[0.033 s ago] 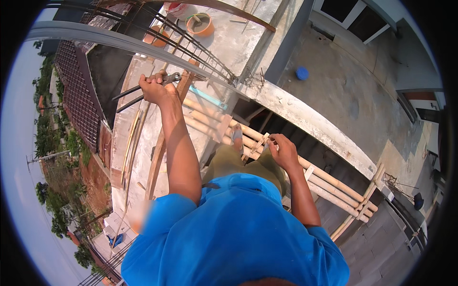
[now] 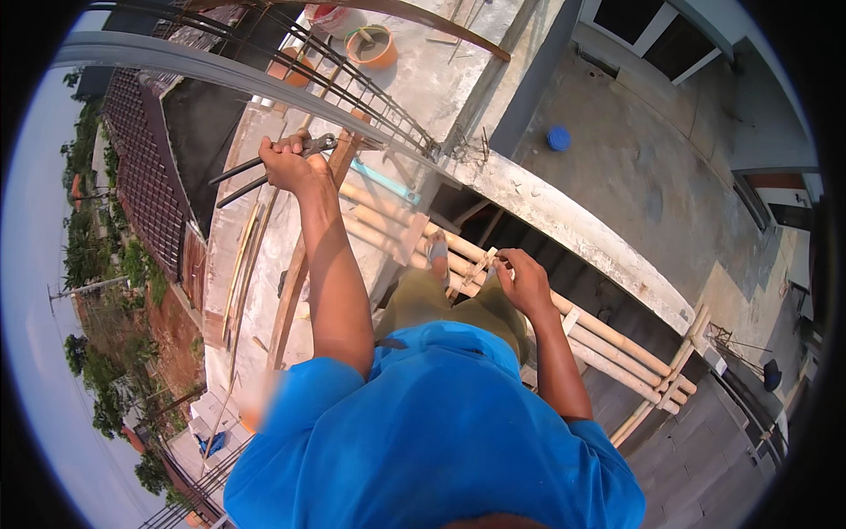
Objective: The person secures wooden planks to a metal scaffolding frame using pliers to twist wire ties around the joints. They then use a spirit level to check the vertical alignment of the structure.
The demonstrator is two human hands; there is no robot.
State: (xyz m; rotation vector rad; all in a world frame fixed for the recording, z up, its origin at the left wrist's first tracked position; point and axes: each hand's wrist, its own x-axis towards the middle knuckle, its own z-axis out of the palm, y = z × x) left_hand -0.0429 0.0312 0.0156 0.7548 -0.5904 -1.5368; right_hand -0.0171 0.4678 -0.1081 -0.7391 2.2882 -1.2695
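Note:
My left hand [image 2: 295,166] is closed around a pair of pincers [image 2: 322,143], whose two long dark handles stick out to the left. Their metal jaws are close to an upright wooden post [image 2: 345,150]; whether they touch it I cannot tell. My right hand [image 2: 525,280] is over my right thigh, beside the bamboo poles [image 2: 608,333]. Its fingers are bent and drawn together, and anything between them is hidden. One of my feet [image 2: 437,249] shows near the poles.
Long steel bars [image 2: 370,101] and a grey beam [image 2: 256,81] cross the upper left. An orange bucket [image 2: 374,60] stands beyond. A turquoise pipe [image 2: 386,182] lies near the post. Right of the poles, a dark gap [image 2: 493,225] runs along a concrete ledge [image 2: 573,204]. A blue bucket [image 2: 559,138] stands on lower ground.

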